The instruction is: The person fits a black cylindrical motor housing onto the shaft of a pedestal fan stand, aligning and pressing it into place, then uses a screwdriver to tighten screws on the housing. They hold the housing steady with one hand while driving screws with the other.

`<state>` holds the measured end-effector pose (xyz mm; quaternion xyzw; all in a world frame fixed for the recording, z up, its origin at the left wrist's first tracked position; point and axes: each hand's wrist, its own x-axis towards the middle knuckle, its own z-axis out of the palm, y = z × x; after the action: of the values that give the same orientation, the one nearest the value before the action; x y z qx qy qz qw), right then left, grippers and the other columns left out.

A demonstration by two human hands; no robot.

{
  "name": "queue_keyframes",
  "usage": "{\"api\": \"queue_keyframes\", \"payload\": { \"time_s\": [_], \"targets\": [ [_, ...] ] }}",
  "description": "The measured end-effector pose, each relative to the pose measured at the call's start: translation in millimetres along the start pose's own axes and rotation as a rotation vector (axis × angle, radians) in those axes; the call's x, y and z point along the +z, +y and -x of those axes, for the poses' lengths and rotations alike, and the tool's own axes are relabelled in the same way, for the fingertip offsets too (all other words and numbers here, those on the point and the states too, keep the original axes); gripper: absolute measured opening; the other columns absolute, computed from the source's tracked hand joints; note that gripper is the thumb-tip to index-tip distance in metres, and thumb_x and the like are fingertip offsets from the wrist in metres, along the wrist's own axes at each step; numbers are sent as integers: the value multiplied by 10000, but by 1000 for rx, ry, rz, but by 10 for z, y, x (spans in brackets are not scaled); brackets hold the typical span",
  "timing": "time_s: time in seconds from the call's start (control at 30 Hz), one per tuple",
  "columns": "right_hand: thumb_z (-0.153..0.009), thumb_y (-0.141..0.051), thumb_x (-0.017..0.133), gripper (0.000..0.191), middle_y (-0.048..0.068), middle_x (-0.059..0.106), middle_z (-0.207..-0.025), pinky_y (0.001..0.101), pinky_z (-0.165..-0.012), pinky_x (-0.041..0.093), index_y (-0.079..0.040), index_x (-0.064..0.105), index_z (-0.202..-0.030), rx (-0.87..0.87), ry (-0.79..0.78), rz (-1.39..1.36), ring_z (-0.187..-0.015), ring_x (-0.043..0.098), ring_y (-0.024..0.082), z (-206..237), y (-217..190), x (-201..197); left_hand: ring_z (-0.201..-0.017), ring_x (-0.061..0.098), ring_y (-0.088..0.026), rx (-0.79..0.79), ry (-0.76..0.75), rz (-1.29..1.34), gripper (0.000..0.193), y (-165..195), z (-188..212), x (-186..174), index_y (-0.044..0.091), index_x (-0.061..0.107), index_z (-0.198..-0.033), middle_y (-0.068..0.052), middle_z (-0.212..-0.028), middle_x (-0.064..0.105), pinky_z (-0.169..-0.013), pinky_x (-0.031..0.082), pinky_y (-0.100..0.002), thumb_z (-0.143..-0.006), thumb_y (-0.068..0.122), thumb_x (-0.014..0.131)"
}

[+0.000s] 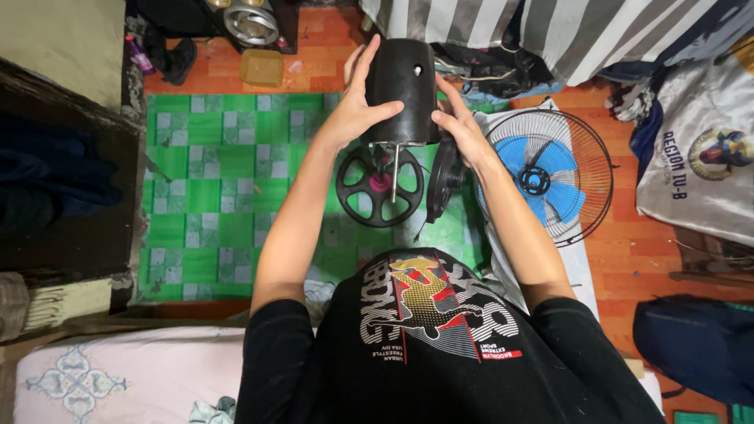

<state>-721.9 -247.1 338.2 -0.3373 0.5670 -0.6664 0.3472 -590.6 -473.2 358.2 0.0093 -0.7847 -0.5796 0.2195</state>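
The black motor housing sits between both hands, held above the green mat, its shaft pointing toward 6 o'clock. The left hand wraps its 9 o'clock side, fingers spread. The right hand presses the 3 o'clock side, its fingertips hidden behind the housing; a fan guard lies at 4 o'clock.

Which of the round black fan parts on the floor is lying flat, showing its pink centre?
The spoked black guard ring below the held motor housing; the other black part stands on edge.
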Motion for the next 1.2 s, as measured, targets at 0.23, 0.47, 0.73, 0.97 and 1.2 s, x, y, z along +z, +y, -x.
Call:
{"api": "queue_keyframes", "payload": {
  "time_s": [0.23,0.47,0.73,0.97,1.2],
  "targets": [
    [-968,-211,641,753,115,467,-1548,373,-1205,362,-116,298,-1631,-53,-41,-51,-1434,472,248,-95,32,-61,-1629,144,-340,-20,2,-2,1141,-91,-90,-4,252,145,-1690,-178,-1708,95,-1335,200,-455,-851,190,917],
    [-966,-202,633,741,132,413,-1615,375,-1263,290,-110,304,-1624,-63,-39,-71,-1553,369,277,-165,1,-129,-1624,115,-338,-31,13,66,1156,-93,-158,67,269,122,-1681,-182,-1709,28,-1323,203,-457,-850,153,917],
    [-960,-209,636,760,140,527,-1485,366,-1156,385,-133,311,-1643,-11,17,42,-1351,509,246,-110,-47,-38,-1641,87,-333,-22,0,64,1143,-65,-108,-26,263,135,-1691,-176,-1727,78,-1348,151,-450,-847,116,892],
    [-984,-199,626,730,107,534,-1512,347,-1172,376,-119,308,-1636,-62,-11,58,-1389,509,217,-85,-39,-58,-1641,83,-333,-30,5,66,1135,-60,-60,7,257,118,-1690,-180,-1720,68,-1343,143,-451,-863,148,887],
    [-961,-210,594,744,91,470,-1562,374,-1137,366,-123,299,-1637,-26,3,45,-1384,481,225,-67,-37,-112,-1635,73,-346,-2,-11,16,1132,-79,-158,41,269,130,-1686,-189,-1721,58,-1337,152,-466,-859,153,894]
  ]
}}
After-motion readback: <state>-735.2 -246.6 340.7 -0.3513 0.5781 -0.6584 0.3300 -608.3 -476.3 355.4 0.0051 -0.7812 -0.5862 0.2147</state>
